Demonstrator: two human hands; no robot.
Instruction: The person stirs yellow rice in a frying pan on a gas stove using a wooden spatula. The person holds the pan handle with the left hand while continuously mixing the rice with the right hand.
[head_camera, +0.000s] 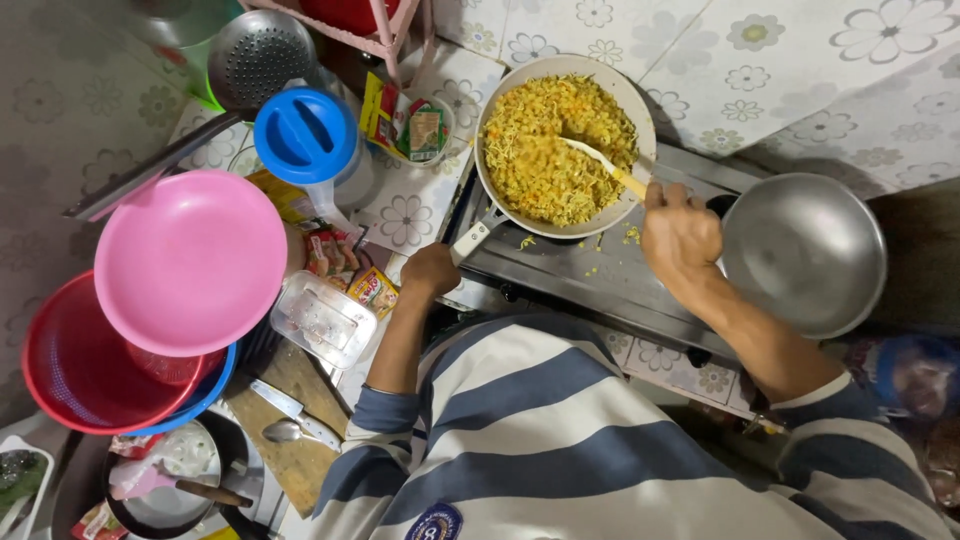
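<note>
A pale frying pan (634, 110) full of yellow fried noodles (550, 150) sits on a steel stove (600, 280). My left hand (430, 270) grips the pan's handle (475, 238) at the stove's left edge. My right hand (680, 232) holds a white spatula with a yellow handle (605, 165), its blade lying in the noodles at the pan's right side. A few noodle bits lie on the stove top below the pan.
An empty steel wok (805, 250) sits on the stove's right burner. To the left are a pink basin (190, 260), a red basket (70, 365), a blue-lidded jug (305, 135), a metal strainer (260, 55), seasoning packets (415, 130), a clear plastic box (322, 318) and a knife (290, 408).
</note>
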